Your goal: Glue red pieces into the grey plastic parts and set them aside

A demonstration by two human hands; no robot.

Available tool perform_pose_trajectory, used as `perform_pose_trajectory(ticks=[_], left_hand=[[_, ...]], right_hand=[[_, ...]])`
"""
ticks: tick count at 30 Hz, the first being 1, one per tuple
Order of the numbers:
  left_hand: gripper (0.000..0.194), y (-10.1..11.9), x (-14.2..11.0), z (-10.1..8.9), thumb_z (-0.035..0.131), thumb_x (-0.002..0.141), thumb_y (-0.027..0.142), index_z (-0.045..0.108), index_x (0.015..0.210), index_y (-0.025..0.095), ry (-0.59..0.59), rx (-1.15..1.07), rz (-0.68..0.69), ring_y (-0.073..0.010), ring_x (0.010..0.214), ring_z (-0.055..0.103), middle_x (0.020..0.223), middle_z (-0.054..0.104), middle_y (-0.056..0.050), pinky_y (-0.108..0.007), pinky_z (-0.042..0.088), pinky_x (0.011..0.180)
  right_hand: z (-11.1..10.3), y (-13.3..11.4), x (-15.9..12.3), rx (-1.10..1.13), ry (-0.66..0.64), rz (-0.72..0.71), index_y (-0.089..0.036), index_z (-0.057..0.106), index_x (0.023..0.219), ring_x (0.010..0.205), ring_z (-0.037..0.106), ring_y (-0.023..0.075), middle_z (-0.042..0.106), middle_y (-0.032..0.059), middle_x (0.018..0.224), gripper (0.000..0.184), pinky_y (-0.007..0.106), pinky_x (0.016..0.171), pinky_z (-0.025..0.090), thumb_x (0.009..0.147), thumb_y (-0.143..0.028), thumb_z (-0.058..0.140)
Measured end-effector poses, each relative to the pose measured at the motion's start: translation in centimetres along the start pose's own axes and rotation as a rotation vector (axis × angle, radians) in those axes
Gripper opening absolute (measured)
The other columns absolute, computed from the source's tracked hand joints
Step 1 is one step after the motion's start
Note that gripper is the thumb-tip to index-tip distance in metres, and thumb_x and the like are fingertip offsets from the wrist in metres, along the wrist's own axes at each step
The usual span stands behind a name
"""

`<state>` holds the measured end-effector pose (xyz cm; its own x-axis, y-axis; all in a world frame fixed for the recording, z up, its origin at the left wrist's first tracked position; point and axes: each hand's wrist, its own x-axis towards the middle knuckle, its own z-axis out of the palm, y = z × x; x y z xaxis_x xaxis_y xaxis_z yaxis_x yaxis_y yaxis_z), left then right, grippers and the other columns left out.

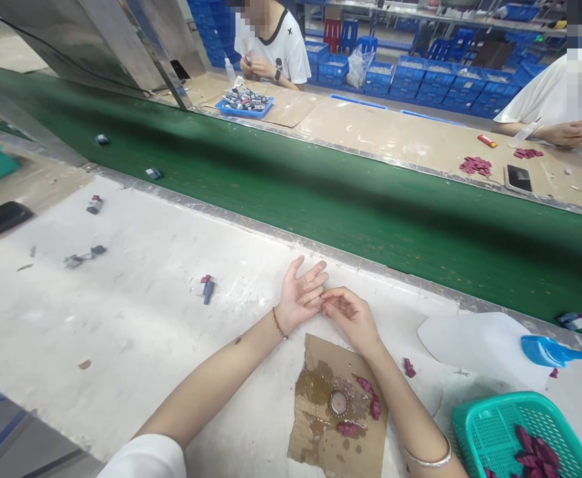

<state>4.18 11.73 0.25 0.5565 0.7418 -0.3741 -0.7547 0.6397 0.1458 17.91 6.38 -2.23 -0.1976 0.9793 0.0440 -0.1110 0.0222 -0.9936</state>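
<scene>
My left hand is turned palm up above the white tabletop, its fingers spread, and I see nothing held in it. My right hand meets it at the fingertips, thumb and fingers pinched together; whatever may be between them is hidden or too small to name. Below the hands lies a torn piece of cardboard, wet in patches. On it sit a small round cap with a ridged rim and several small dark-red pieces.
A green basket of dark-red pieces and a white bottle with a blue nozzle are at my right. A green conveyor belt crosses ahead, carrying small parts. Grey-and-red parts lie leftward. Two people work across the belt.
</scene>
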Motion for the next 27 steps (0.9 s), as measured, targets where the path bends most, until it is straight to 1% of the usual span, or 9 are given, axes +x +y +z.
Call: perform_pose_trajectory(ticks=[7,18,27], left_hand=[[0.069,0.01,0.04,-0.09,0.006,0.102,0.048,0.058,0.072,0.013,-0.005,0.018,-0.015,-0.0039,0.022,0.010,0.040,0.029,0.009,-0.016,0.003,0.028],[0.064,-0.12,0.24,-0.32,0.008,0.102,0.045,0.056,0.072,0.014,-0.036,0.037,-0.053,-0.0036,0.026,0.003,0.043,0.023,0.010,-0.016,0.003,0.028],[0.064,-0.17,0.23,-0.23,0.008,0.102,0.043,0.055,0.070,0.014,-0.044,0.053,-0.054,-0.0038,0.024,0.007,0.043,0.025,0.009,-0.016,0.006,0.027]], right_hand=[[-0.01,-0.16,0.02,-0.010,-0.002,0.019,-0.024,0.066,0.089,0.073,0.062,0.0173,0.064,0.0001,0.074,0.020,0.032,0.073,0.050,0.083,-0.042,0.069],[0.15,-0.44,0.23,-0.047,-0.007,0.041,-0.024,0.060,0.083,0.067,0.057,0.0158,0.059,-0.0021,0.070,0.018,0.030,0.067,0.047,0.082,-0.039,0.069],[0.03,-0.67,0.33,-0.063,-0.029,0.058,-0.024,0.057,0.081,0.066,0.055,0.0154,0.055,-0.0031,0.068,0.018,0.029,0.066,0.044,0.082,-0.038,0.068]])
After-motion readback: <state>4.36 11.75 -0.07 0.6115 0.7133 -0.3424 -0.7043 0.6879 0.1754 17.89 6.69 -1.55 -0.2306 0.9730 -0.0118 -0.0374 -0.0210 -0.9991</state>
